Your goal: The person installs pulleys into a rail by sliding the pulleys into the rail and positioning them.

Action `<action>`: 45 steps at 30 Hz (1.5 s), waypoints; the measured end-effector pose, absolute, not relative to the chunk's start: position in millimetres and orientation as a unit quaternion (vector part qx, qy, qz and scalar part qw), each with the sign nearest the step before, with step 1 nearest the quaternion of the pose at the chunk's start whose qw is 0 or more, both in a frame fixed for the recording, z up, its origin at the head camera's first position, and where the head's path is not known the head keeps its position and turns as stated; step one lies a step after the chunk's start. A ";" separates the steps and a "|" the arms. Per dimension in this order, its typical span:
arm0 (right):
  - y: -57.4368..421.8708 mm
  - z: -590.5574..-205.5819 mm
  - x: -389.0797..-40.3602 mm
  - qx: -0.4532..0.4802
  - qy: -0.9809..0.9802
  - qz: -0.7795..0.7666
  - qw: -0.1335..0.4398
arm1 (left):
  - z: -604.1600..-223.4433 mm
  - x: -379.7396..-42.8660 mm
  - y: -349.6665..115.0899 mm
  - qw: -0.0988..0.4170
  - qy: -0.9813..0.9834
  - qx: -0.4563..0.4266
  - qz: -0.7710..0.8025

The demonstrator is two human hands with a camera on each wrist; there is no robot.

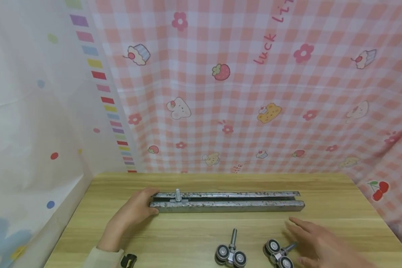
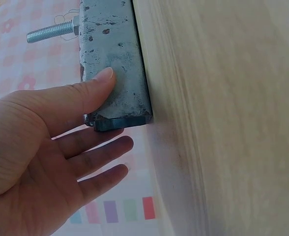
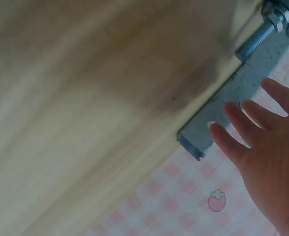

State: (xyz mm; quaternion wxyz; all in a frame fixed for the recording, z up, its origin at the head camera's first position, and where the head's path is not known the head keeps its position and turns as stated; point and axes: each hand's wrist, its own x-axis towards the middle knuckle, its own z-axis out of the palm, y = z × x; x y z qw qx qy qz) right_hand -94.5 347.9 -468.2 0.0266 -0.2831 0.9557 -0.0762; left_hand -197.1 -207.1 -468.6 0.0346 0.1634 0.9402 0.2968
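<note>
A speckled grey metal C-channel rail point(image 1: 227, 206) lies crosswise on the table, its slot facing up. My left hand point(image 1: 136, 210) holds its left end, thumb on the near side wall; in the left wrist view the other fingers spread past the end. A bolt point(image 1: 178, 195) on a flat plate stands upright in the slot near that end. My right hand point(image 1: 321, 242) hovers with fingers extended beside a roller trolley point(image 1: 278, 255), a pair of wheels with a threaded stud. Whether it touches the stud is unclear. Another roller trolley point(image 1: 232, 257) sits to the left, stud upward.
The wood-grain table point(image 1: 174, 242) ends at a pink checked cloth point(image 1: 241, 111) behind and a white cloth point(image 1: 53, 123) at left. A small black object with a yellow mark point(image 1: 128, 260) is beside the left sleeve point(image 1: 104, 258).
</note>
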 end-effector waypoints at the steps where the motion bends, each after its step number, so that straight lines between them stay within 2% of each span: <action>1: 348.9 -471.9 -94.5 -0.292 0.953 -0.073 0.026 | -468.3 -196.7 -207.2 0.034 0.940 0.164 0.296; 8: 348.9 -482.7 -96.4 -0.286 0.949 -0.095 0.090 | -467.3 -194.8 -206.7 0.032 0.939 0.169 0.298; 17: 346.9 -483.4 -99.4 -0.279 0.949 -0.105 0.103 | -468.1 -198.4 -206.5 0.039 0.939 0.160 0.301; 24: 346.6 -490.1 -105.1 -0.349 0.924 -0.156 0.004 | -468.2 -199.5 -207.5 0.038 0.940 0.157 0.301; 27: 347.9 -489.9 -107.1 -0.369 0.912 -0.177 -0.008 | -467.9 -199.6 -207.5 0.036 0.940 0.158 0.301; 37: 351.6 -467.5 -101.7 -0.295 0.909 -0.272 0.113 | -468.4 -197.8 -208.3 0.039 0.937 0.161 0.307; 45: 349.7 -458.7 -100.0 -0.281 0.895 -0.313 0.146 | -469.0 -196.7 -209.4 0.039 0.936 0.161 0.309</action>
